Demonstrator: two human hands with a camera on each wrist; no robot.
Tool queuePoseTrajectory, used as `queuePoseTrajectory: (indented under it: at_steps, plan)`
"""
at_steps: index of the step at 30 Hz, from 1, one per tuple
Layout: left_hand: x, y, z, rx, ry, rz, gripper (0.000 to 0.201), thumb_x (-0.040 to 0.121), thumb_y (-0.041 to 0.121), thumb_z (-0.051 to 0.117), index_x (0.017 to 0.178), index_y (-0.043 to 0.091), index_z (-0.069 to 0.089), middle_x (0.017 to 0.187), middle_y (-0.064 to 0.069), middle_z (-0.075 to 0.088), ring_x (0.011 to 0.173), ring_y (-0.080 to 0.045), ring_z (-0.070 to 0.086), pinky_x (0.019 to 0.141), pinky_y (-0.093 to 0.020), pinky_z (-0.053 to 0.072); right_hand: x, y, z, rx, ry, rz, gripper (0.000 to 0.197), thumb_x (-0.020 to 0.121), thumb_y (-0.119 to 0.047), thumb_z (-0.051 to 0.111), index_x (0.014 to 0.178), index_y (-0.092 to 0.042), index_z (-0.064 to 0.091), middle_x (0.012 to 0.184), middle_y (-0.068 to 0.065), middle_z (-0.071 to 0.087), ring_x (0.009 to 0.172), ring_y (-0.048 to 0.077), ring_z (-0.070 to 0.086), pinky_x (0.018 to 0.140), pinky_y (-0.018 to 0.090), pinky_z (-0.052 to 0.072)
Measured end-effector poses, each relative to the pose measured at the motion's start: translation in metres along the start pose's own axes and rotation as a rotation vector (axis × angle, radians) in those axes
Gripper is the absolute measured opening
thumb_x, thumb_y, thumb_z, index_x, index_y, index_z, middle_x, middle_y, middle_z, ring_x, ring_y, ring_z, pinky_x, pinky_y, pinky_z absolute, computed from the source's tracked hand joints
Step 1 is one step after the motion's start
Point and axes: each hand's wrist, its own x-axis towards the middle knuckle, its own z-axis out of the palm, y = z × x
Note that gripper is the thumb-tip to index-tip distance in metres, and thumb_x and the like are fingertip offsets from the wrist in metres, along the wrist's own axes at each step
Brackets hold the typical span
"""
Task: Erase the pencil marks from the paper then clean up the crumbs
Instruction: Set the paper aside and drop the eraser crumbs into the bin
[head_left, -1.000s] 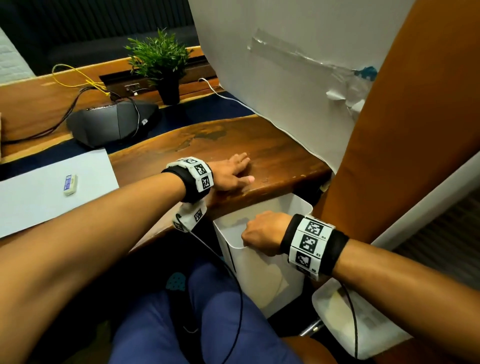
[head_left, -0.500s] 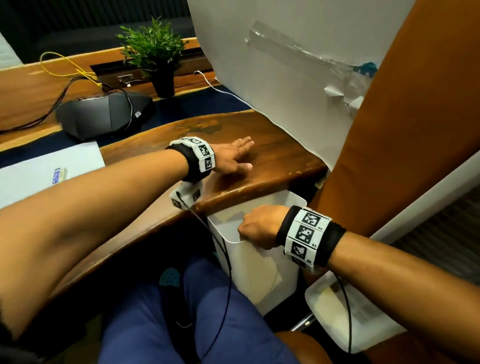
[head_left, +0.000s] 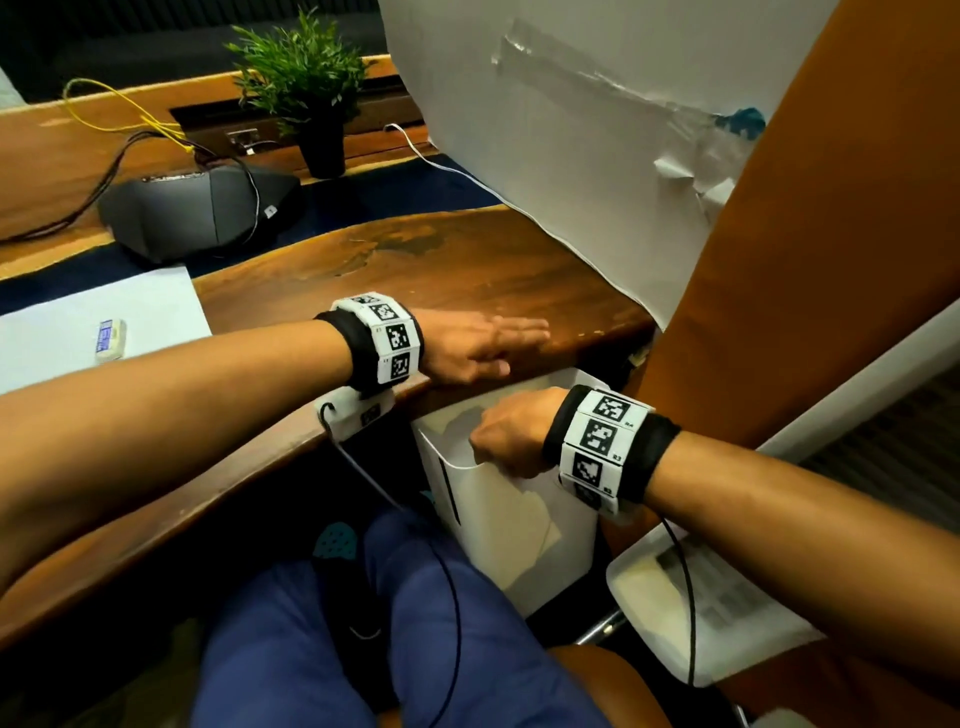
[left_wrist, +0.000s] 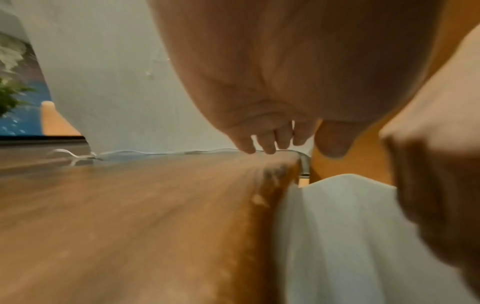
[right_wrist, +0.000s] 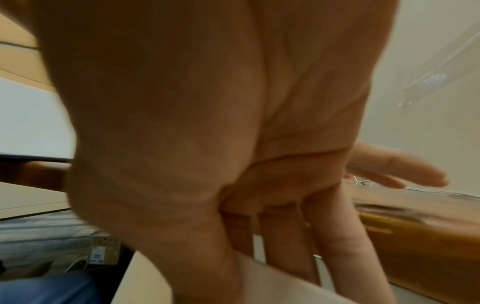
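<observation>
My left hand (head_left: 483, 348) lies flat with straight fingers on the wooden table (head_left: 441, 270), right at its near edge. The left wrist view shows its fingertips (left_wrist: 267, 144) touching the wood and a few pale specks (left_wrist: 257, 199) on the rim. Just under that edge my right hand (head_left: 511, 434) grips the rim of a white bin (head_left: 498, 519), fingers (right_wrist: 335, 236) inside the wall. A white paper (head_left: 156, 301) lies at the far left with a small white eraser (head_left: 110, 339) on it. No pencil marks can be made out from here.
A large white board (head_left: 545, 156) stands on the table at the right and leans on an orange chair back (head_left: 831, 260). A potted plant (head_left: 306, 88), a dark speaker unit (head_left: 192, 213) and cables sit at the back. My blue-trousered legs (head_left: 322, 649) are below.
My left hand has slid across the wood back toward the near edge above the bin. The right hand keeps the bin under the edge. The head view has shifted slightly.
</observation>
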Motion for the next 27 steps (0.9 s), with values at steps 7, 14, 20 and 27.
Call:
queuePoseTrajectory:
  at_steps: [7,14,20,27]
  plan:
    - [0.009,-0.009,0.005,0.120,-0.133,-0.259,0.089,0.096,0.065,0.035,0.157,0.017,-0.010,0.164,-0.004,-0.017,0.151,-0.022,-0.012,0.122,-0.040,-0.005,-0.003,-0.005,-0.003,0.014,-0.011,-0.013,0.023,0.089,-0.008,0.070,0.111,-0.006,0.067,0.104,0.006,0.064,0.092,0.024,0.057,0.075,0.031,0.042]
    - [-0.019,0.007,0.031,0.189,0.002,0.217,0.065,0.101,0.034,0.041,0.157,0.013,0.018,0.165,-0.007,0.010,0.152,-0.023,0.012,0.121,-0.046,0.020,0.002,-0.005,0.001,-0.030,-0.007,0.003,0.029,0.088,-0.011,0.071,0.117,-0.011,0.069,0.117,0.010,0.068,0.104,0.033,0.066,0.073,0.036,0.050]
    - [0.011,-0.017,-0.032,0.101,0.166,-0.188,0.066,0.101,0.042,0.046,0.157,0.020,0.020,0.165,0.000,0.011,0.146,-0.024,0.028,0.119,-0.048,0.025,0.001,-0.006,0.003,-0.016,-0.006,-0.008,0.027,0.089,-0.005,0.067,0.115,-0.008,0.070,0.113,0.011,0.069,0.097,0.033,0.067,0.078,0.037,0.055]
    - [0.061,-0.031,-0.001,0.105,-0.126,-0.311,0.093,0.092,0.071,0.033,0.156,0.019,-0.011,0.163,-0.002,-0.018,0.151,-0.021,-0.012,0.123,-0.046,-0.002,-0.001,-0.004,0.003,-0.011,-0.002,-0.014,0.035,0.089,-0.007,0.069,0.124,-0.012,0.067,0.123,0.009,0.064,0.105,0.032,0.065,0.085,0.041,0.056]
